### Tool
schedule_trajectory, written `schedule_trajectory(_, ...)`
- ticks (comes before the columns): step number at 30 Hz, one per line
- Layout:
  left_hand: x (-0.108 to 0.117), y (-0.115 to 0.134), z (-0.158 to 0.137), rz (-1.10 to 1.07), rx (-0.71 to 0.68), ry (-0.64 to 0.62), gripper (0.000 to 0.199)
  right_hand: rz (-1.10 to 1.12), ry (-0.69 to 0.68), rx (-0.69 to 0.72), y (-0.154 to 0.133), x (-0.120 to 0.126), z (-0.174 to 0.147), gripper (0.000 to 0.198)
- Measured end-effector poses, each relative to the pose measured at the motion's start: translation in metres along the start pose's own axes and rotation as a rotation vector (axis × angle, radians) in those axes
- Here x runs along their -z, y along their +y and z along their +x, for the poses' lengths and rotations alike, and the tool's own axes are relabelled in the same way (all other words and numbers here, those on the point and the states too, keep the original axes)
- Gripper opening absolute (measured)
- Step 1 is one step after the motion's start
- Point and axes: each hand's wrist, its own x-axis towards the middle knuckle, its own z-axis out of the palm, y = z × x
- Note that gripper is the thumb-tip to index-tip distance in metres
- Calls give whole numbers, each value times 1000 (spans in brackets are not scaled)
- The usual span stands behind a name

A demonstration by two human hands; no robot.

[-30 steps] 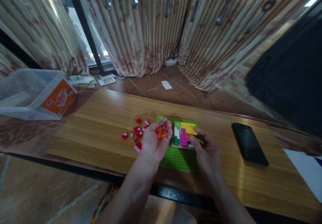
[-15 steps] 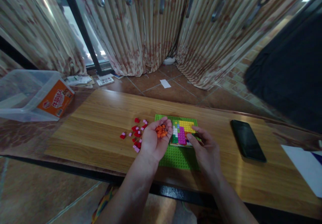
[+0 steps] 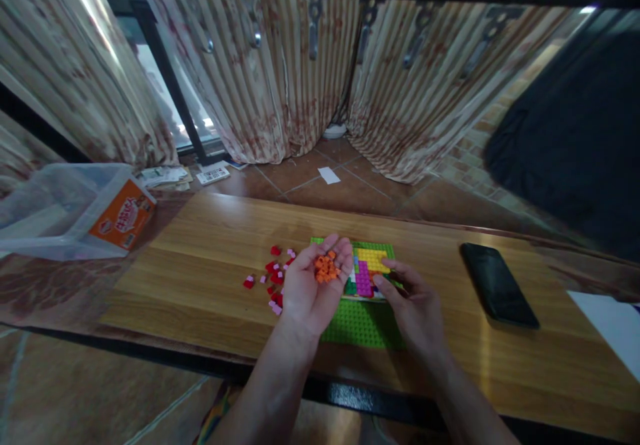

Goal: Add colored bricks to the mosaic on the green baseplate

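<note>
My left hand (image 3: 315, 291) is cupped palm up and holds a small heap of orange toy bricks (image 3: 327, 268). Under and beside it lies a green studded baseplate (image 3: 363, 325). On the plate's far part is a flat layer of coloured bricks, with a yellow block (image 3: 373, 258), a magenta block (image 3: 364, 279) and white and dark green ones partly behind my left hand. My right hand (image 3: 413, 298) is at the layer's right edge, thumb and forefinger curled close together. A bit of orange shows by the thumb tip; what they pinch is hidden.
Loose red and pink bricks (image 3: 277, 275) lie on the wooden table (image 3: 190, 265) left of my left hand. A black phone (image 3: 497, 285) and white paper (image 3: 607, 321) are on the right. A clear plastic bin (image 3: 75, 231) stands at the far left. Curtains (image 3: 280, 85) hang behind.
The camera view has tilted up a little, so everything sits lower. My left hand has shifted slightly right, covering more of the brick layer. My right hand stays at its right edge.
</note>
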Motion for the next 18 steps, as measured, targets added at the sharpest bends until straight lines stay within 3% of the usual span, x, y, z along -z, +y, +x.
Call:
schedule_trajectory(4, -3, 0, -6, 18, 40, -71, 31, -189, 97, 337, -19, 0, -9, 17)
schedule_trajectory(8, -5, 0, -9, 27, 83, -126, 37, -339, -11, 592, -43, -8, -18, 18)
schedule_trajectory(13, -3, -2, -8, 22, 96, -150, 40, -431, -154, 585, -49, -17, -16, 20)
schedule_trajectory(18, -2, -4, -8, 4, 105, -154, 40, -378, -156, 566, -47, -19, -12, 17)
